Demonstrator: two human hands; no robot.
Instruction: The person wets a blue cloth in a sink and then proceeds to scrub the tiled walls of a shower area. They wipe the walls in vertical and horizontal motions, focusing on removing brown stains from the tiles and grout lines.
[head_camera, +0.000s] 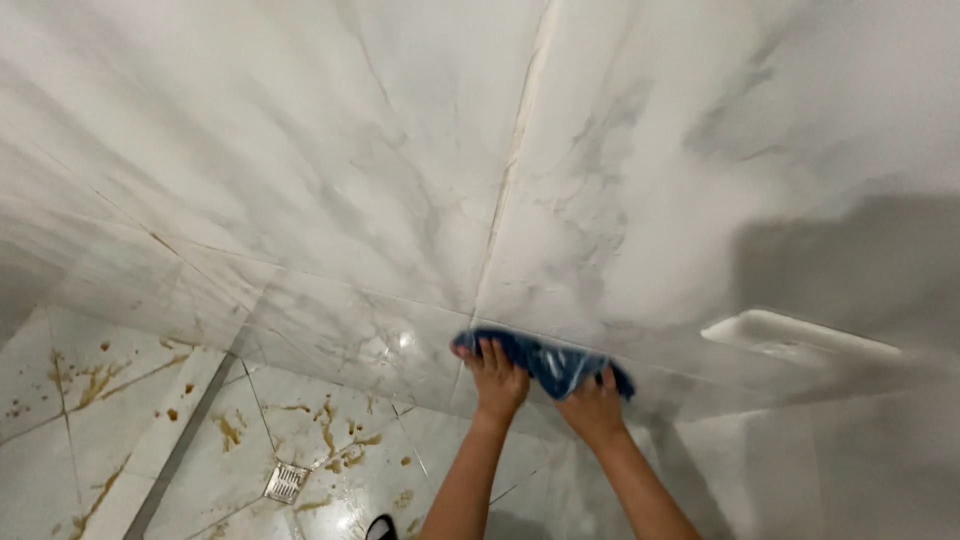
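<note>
A blue cloth (548, 361) is pressed flat against a white marble-patterned wall tile (400, 200). My left hand (496, 378) lies on the cloth's left end, fingers spread upward. My right hand (592, 404) grips the cloth's right part from below, with the fabric bunched over the knuckles. Both forearms reach up from the bottom of the frame. A vertical grout line (505, 190) runs down the wall to the cloth.
A white wall-mounted shelf (800, 338) sticks out to the right of the cloth. Below lies a white floor with brown stains (330, 430), a square metal drain (286, 482) and a dark grey strip (180, 450). A dark shoe tip (380, 527) shows at the bottom edge.
</note>
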